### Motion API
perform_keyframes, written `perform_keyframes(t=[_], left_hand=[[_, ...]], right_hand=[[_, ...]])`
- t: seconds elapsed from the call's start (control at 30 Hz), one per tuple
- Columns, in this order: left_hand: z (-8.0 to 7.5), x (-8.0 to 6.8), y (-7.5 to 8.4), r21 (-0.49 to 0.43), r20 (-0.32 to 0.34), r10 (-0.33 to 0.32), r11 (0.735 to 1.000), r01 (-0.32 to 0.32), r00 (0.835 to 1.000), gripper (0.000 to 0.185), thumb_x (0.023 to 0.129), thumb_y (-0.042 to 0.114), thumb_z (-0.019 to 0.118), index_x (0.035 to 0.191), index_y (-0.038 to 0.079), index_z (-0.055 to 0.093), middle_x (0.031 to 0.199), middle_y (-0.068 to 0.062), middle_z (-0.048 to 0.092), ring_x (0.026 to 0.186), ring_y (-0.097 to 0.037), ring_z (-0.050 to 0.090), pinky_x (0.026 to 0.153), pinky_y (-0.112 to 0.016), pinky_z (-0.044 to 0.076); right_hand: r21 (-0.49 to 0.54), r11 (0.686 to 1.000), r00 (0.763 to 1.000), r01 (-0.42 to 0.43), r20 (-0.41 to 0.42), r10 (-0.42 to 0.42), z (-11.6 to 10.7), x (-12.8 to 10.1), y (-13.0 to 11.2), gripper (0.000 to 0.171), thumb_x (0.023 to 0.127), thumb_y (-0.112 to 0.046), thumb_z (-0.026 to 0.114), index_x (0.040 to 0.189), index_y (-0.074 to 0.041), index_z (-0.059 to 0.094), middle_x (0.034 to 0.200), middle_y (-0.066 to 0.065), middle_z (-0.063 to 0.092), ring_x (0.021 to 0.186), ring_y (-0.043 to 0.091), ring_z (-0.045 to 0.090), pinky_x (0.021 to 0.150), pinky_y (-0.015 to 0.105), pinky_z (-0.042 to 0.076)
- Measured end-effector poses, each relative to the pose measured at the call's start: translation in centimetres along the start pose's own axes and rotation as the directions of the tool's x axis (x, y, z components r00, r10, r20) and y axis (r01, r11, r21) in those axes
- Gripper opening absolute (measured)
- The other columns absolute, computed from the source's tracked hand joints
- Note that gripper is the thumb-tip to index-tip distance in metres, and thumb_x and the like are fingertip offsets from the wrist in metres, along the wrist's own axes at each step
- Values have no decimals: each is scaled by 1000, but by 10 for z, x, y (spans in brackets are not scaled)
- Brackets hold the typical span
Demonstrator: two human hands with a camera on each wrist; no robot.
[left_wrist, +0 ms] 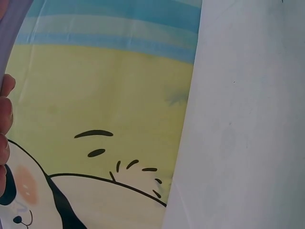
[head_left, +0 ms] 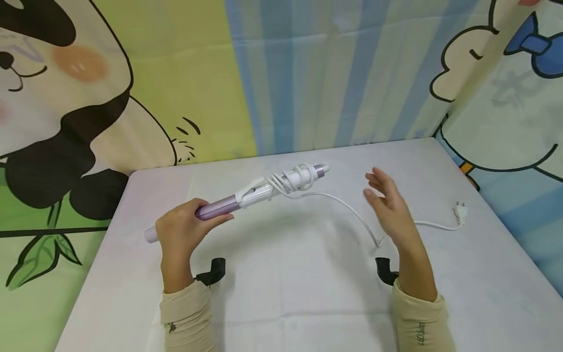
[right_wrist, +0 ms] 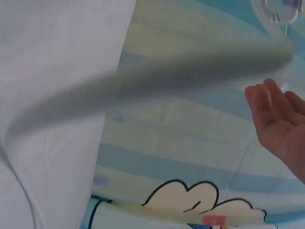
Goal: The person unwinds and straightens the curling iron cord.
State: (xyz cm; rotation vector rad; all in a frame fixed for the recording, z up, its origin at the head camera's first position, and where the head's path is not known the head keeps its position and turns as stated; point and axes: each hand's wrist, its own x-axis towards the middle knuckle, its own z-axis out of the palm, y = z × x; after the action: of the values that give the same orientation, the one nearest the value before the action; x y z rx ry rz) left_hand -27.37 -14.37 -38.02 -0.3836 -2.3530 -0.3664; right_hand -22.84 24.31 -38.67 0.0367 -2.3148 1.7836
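Cord-wrapped lilac curling iron (head_left: 246, 198), left hand (head_left: 180, 234) gripping

You have a table (head_left: 286, 293) under a plain white cloth, set against the cartoon-printed backdrop. Lying on it at your right is a white cord (head_left: 433, 225) ending in a two-pin plug (head_left: 460, 210) near the right edge. The cloth shows light creases, and the remaining cord rises off the surface.
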Motion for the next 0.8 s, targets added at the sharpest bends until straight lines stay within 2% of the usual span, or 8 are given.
perform_keyframes(t=[0.1, 0.13, 0.23, 0.3, 0.43, 0.6, 0.67, 0.8], left_hand=[[0, 0, 1, -6, 2, -8, 1000, 8, 1000, 89, 63, 87, 33, 72, 6, 67, 56, -10, 61, 43, -21, 49, 41, -27, 25], [0, 0, 1, -6, 3, -10, 1000, 10, 1000, 89, 63, 87, 33, 72, 6, 67, 56, -10, 61, 43, -21, 49, 41, -27, 25], [0, 0, 0, -7, 5, -13, 1000, 13, 1000, 89, 63, 87, 33, 73, 6, 67, 57, -10, 61, 43, -22, 49, 41, -26, 25], [0, 0, 1, -7, 2, -11, 1000, 11, 1000, 89, 63, 87, 33, 73, 6, 67, 57, -10, 61, 43, -22, 49, 41, -26, 25], [0, 1, 2, -8, 0, -7, 1000, 7, 1000, 88, 63, 87, 34, 73, 6, 67, 56, -10, 61, 43, -22, 49, 41, -26, 25], [-1, 1, 2, -6, -4, -11, 1000, 11, 1000, 88, 63, 87, 34, 73, 6, 67, 56, -10, 61, 43, -22, 49, 41, -27, 26], [-1, 1, 1, -6, -6, -14, 1000, 14, 1000, 88, 63, 87, 34, 73, 6, 67, 56, -10, 61, 43, -22, 49, 41, -27, 26], [-1, 0, 1, -6, -5, -20, 1000, 20, 1000, 89, 62, 87, 33, 73, 6, 67, 56, -10, 61, 43, -22, 49, 41, -27, 26]], right_hand=[[-308, 950, 988, 43, 157, 6, 17, 1, 3, 66, 95, -28, 48, 145, -5, 12, 147, 19, 21, 135, 37, 20, 104, 50, 27], [-348, 936, 982, 49, 186, 18, 22, 2, 5, 69, 94, -29, 49, 146, -5, 11, 148, 20, 18, 136, 38, 17, 103, 56, 24], [-432, 900, 974, 56, 222, 46, 35, 2, 9, 72, 93, -30, 52, 145, -3, 11, 149, 21, 16, 137, 39, 14, 104, 59, 19], [-471, 879, 974, 71, 224, 42, 42, 1, 10, 70, 93, -28, 52, 145, -2, 13, 148, 22, 19, 136, 40, 16, 105, 58, 20], [-534, 841, 977, 91, 212, 30, 52, -1, 10, 64, 93, -24, 51, 143, 0, 20, 140, 24, 33, 129, 41, 33, 100, 56, 30], [-542, 833, 979, 117, 205, -4, 59, -2, 10, 52, 92, -20, 54, 136, 0, 35, 112, 19, 55, 104, 33, 54, 84, 46, 45], [-534, 833, 980, 142, 192, -44, 62, -2, 10, 43, 92, -18, 55, 130, 0, 45, 100, 14, 57, 90, 27, 56, 74, 38, 46], [-506, 834, 975, 220, 138, -173, 65, -2, 10, 25, 91, -13, 55, 112, -1, 58, 88, 8, 57, 70, 16, 48, 62, 29, 41]])
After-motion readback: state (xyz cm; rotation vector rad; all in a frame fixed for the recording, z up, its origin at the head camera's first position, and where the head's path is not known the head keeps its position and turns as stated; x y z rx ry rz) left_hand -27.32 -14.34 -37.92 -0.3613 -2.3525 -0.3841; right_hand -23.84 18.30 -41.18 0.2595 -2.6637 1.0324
